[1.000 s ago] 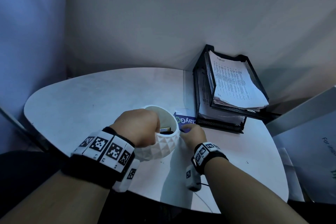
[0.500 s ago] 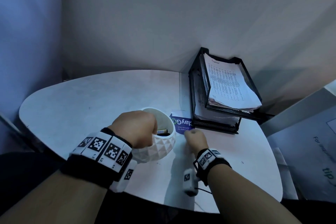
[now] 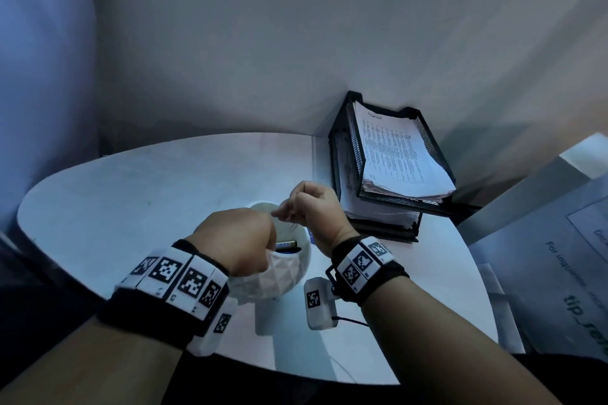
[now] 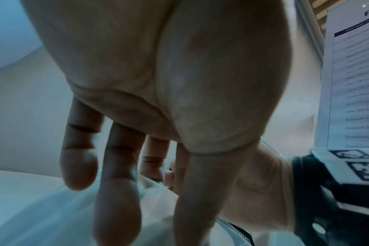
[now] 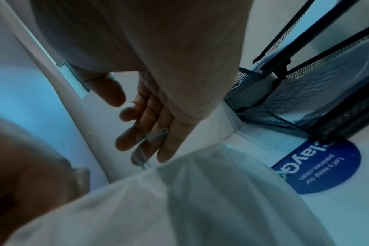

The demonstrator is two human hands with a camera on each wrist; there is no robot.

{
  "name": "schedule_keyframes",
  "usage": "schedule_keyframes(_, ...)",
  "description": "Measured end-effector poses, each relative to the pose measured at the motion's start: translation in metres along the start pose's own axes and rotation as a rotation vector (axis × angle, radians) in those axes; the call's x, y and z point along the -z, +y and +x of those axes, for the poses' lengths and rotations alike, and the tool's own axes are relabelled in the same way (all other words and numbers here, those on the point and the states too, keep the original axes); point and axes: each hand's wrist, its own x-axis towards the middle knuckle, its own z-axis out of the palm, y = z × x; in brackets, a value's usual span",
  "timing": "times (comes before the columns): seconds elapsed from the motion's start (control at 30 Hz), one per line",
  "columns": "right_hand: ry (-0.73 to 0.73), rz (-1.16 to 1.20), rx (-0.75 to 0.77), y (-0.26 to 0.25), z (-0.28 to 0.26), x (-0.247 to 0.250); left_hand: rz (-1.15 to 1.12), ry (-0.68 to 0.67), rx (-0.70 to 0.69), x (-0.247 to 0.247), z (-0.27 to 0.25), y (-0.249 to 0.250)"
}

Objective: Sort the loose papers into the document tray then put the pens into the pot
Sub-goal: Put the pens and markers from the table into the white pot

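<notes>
- Head view: the left hand [image 3: 241,242] grips the rim of the white pot [image 3: 283,276] on the table [image 3: 115,194].
- The right hand [image 3: 316,207] pinches a slim pen [image 5: 146,146] over the pot's mouth.
- Papers [image 3: 398,154] lie in the document tray [image 3: 342,154], right of the pot.
- A dark pen [image 3: 286,244] lies inside the pot.

Dim, blue-tinted light throughout; soft shadows on tabletop [image 3: 131,200] below hands. Wide-angle bending at edges. Wrist views blurred, near skin out of focus.
</notes>
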Motion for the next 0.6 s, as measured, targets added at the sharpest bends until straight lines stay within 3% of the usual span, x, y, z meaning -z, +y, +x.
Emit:
schedule_keyframes(0.17,0.143,0.19,-0.006,0.009,0.009,0.005,-0.016,0.008,0.018,0.0,-0.001,-0.006)
schedule_keyframes(0.33,0.483,0.181,-0.083,0.032,0.038,0.039,-0.031,0.015,0.024,0.002,0.0,-0.011)
schedule_keyframes(0.43,0.557,-0.004,-0.25,0.059,0.058,0.062,-0.04,0.009,0.033,0.002,0.001,-0.012)
schedule_keyframes(0.5,0.506,-0.334,-0.34,0.075,0.066,0.069,-0.039,0.004,0.036,0.001,0.001,-0.013)
schedule_keyframes(0.6,0.442,-0.767,-0.316,0.089,0.068,0.068,-0.037,-0.002,0.038,0.0,0.002,-0.015)
